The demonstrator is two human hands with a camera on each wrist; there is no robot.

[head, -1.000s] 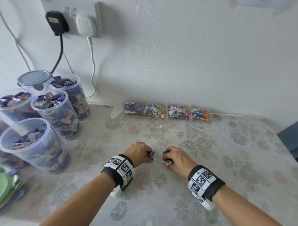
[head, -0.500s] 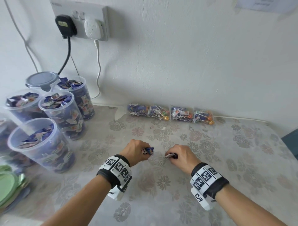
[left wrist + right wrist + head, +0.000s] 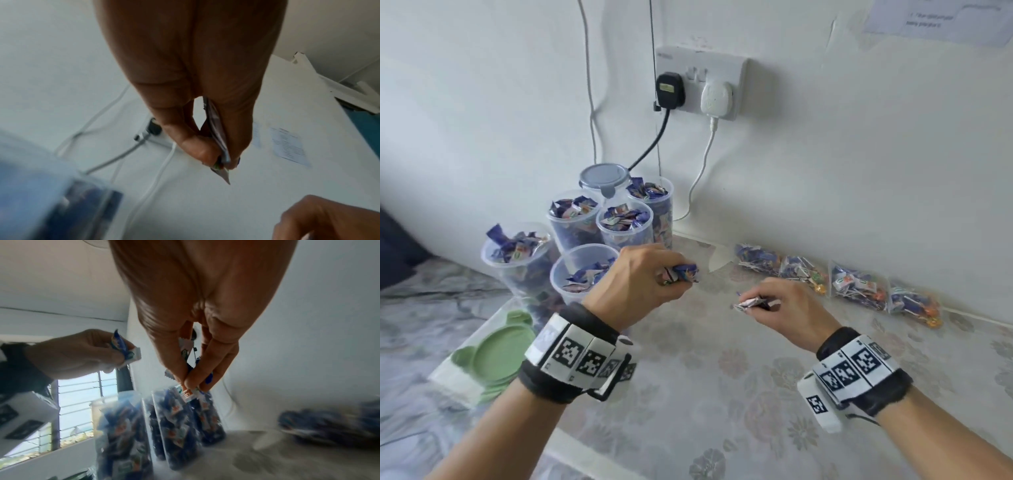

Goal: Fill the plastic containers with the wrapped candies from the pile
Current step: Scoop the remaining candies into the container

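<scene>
Blue-wrapped candies sit bunched in your left hand, fingers curled round them, raised just beside the nearest tub. Your right hand is lower, above the table, pinching more candy between thumb and fingertips; the right wrist view shows the wrappers poking out below your fingertips. The left wrist view is blurred, but a wrapper is clamped between thumb and fingers there.

Nearest tub is partly full. Four open tubs behind and beside it are heaped to the rim, and a sixth at the back wears a grey lid. Green lids are stacked on the table's left edge. Four clear bags of sweets lie in a row along the wall, to the right. Two plugs sit in the socket above.
</scene>
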